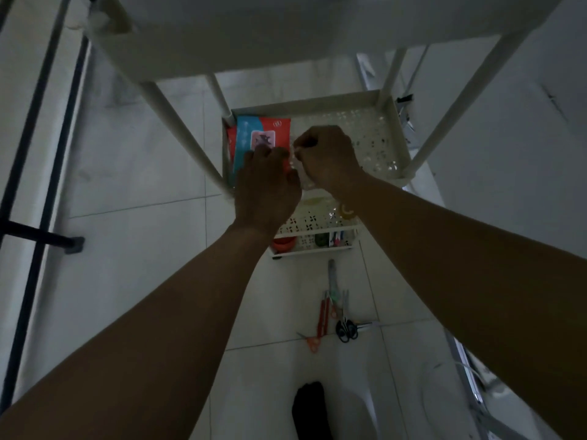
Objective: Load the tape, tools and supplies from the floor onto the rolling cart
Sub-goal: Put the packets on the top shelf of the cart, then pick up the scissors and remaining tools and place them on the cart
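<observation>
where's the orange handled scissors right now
In the head view, the orange-handled scissors lie on the white tiled floor, lower centre, just left of the black-handled scissors.

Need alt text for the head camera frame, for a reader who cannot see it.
Both bare hands, left hand and right hand, meet over the middle shelf of a white rolling cart, beside a red and blue packet already lying there. Scissors and other tools remain on the tiled floor below.
</observation>
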Demonstrator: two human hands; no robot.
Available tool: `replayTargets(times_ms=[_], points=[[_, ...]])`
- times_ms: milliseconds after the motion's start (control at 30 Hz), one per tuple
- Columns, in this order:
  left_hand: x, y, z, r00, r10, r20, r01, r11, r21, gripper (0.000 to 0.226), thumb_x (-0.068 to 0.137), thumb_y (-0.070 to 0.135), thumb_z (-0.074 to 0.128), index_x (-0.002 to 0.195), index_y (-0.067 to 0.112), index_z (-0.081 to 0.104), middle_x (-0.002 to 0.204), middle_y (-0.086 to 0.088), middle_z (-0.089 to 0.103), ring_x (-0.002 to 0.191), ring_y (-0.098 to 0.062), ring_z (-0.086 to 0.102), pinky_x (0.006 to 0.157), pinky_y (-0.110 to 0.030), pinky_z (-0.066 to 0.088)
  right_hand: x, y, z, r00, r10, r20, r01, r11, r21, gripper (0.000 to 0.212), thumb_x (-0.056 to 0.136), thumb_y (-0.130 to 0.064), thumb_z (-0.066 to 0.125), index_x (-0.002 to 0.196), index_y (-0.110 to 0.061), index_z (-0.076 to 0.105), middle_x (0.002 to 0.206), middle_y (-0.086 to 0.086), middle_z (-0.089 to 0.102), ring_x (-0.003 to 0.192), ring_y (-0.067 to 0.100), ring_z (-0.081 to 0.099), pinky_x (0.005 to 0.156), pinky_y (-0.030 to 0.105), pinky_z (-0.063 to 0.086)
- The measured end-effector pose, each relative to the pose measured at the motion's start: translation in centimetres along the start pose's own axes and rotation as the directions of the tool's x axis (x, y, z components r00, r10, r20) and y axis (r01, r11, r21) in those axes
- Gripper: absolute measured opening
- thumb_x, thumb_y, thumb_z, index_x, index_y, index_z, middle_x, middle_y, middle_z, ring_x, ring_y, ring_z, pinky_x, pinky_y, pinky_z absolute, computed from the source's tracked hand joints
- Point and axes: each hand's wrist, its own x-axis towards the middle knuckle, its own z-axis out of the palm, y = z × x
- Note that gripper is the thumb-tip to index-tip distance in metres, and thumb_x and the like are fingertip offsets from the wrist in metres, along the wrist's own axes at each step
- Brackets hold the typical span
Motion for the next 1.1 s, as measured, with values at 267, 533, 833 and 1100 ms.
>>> replayTargets(times_ms=[267,533,833,1100], points=[[-7.2,3.1,3.4,0.99,-0.091,-0.105,0.053,0.945,-0.322,0.02,0.09,0.016,0.054,0.109,0.018,0.06,0.095,0.004,0.062,0.08,-0.011,0.059,0.07,-0.027,0.049,-5.3,5.2,-3.2,1.0,-0.001,0.004,0.0,0.968,0.249,0.017,0.087,-0.01,0.058,0.077,-0.022,0.065,0.078,0.001,0.069,0.066,0.013,0.066,0.049,0.017,0.044],[-16.3,-0.2,17.4,0.774,-0.495,0.395,0.602,0.769,-0.215,0.043,0.085,0.026,0.066,0.124,0.012,0.057,0.122,-0.011,0.063,0.11,-0.03,0.06,0.09,-0.032,0.049,-9.8,24.0,2.9,0.928,0.327,0.178,-0.353,0.925,0.141,0.02,0.081,-0.014,0.063,0.089,0.004,0.067,0.091,0.027,0.068,0.079,0.034,0.067,0.066,0.038,0.054],[-27.5,-7.5,35.3,0.467,-0.63,0.62,0.822,0.568,-0.042,0.015,0.08,0.009,0.071,0.089,0.002,0.061,0.083,0.0,0.052,0.096,-0.02,0.056,0.079,-0.025,0.045,-11.8,44.6,12.9,0.828,0.505,0.246,-0.482,0.863,-0.148,0.027,0.079,-0.006,0.07,0.099,0.013,0.067,0.101,0.026,0.068,0.083,0.028,0.063,0.068,0.03,0.048],[-31.6,-9.0,44.0,0.597,-0.637,0.487,0.729,0.684,0.0,0.049,0.083,0.027,0.067,0.123,0.006,0.051,0.12,-0.014,0.058,0.111,-0.03,0.055,0.092,-0.039,0.049,-11.2,52.0,20.5,0.898,0.39,0.203,-0.338,0.907,-0.251,0.015,0.083,-0.005,0.062,0.095,0.003,0.067,0.1,0.016,0.067,0.097,0.031,0.065,0.075,0.03,0.053]])
